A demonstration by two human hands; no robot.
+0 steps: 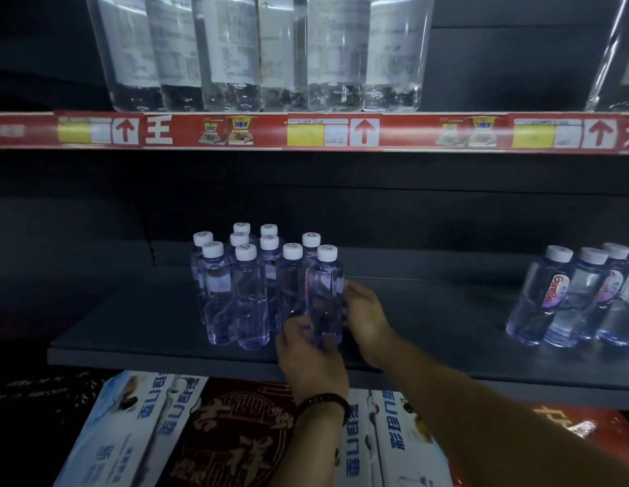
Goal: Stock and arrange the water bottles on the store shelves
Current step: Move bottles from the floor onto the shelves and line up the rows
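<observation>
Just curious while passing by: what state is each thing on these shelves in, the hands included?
front bottle: capped, upright on the lower shelf, held by both hands.
left hand: fingers curled round that bottle's base.
right hand: against its right side, fingertips hidden.
bottle cluster: capped, upright, packed together.
right-side bottles: capped, upright, apart from the cluster.
large bottles: upright on the upper shelf.

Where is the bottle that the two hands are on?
In the head view, the bottle stands mid-frame on the lower shelf, at the front right of the cluster of white-capped bottles, between the left hand and right hand.
</observation>
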